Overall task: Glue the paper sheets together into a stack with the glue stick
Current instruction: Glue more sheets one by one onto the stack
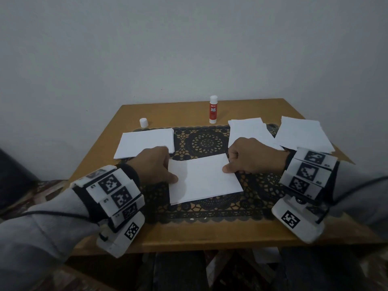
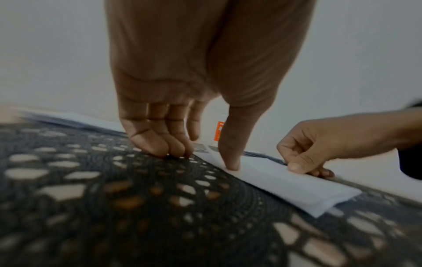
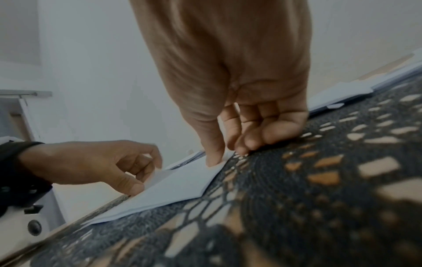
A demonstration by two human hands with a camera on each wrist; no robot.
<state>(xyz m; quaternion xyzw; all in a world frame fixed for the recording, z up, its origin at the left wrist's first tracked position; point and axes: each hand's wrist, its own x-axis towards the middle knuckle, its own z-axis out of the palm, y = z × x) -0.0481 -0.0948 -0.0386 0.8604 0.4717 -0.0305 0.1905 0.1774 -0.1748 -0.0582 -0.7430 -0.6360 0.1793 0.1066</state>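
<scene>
**Squaring the top sheet before pressing it down**

The left hand (image 1: 154,164) and the right hand (image 1: 249,157) are working opposite short edges of the stack of sheets (image 1: 204,179), which is lying on the black lace mat (image 1: 201,139) directly between them. Each hand is pinching its edge: the left thumb (image 2: 230,157) is bearing down on top of the paper while the curled fingers (image 2: 160,144) are touching the mat beside it, and the right thumb (image 3: 212,153) is doing the same on its side, with the fingers tucked at the edge.

From the left wrist view, the near corner is showing a lower sheet peeking out slightly, so the layers are probably not yet flush. The step in hand looks like aligning the top sheet on the glued one, and doing it well likely means nudging both edges together at once, checking the corners, then smoothing from the middle outward so no ridge or air pocket is being trapped. Sliding after the glue grabs may wrinkle the thin paper.

The glue stick (image 1: 213,110) is standing upright and uncapped beyond the hands, its cap (image 1: 143,122) beyond the left hand. Piles of loose sheets are waiting beyond the left hand (image 1: 144,141) and beyond the right hand (image 1: 302,131), all on the desk (image 1: 189,236).
</scene>
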